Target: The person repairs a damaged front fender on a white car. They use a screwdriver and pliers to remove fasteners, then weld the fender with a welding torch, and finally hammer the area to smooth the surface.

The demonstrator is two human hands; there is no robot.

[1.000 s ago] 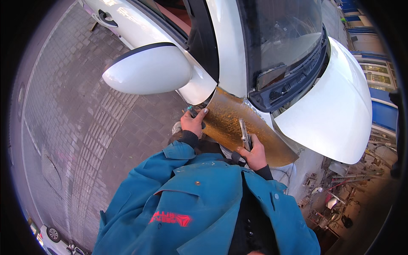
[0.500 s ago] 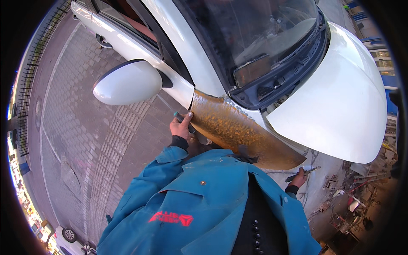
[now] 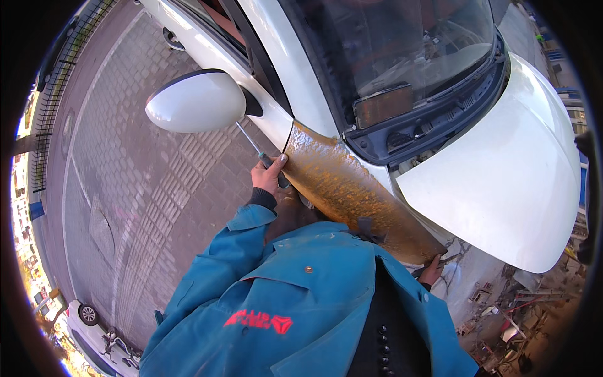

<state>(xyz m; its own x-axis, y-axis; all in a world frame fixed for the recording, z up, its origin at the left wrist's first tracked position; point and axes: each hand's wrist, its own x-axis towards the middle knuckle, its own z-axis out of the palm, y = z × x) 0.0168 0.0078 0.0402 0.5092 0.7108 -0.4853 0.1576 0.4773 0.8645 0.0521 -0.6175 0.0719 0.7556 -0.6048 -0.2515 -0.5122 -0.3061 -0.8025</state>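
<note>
Head view: left fingers (image 3: pixel 277 163) grasp a screwdriver (image 3: pixel 265 158) at the door-side edge of a brown panel (image 3: pixel 342 185); its length slants to right fingers (image 3: pixel 434 264), grip unclear.

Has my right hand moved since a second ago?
Yes. Against the brown-coated panel, your right hand has gone rightward, from its lower edge to its right-hand tip.
</note>
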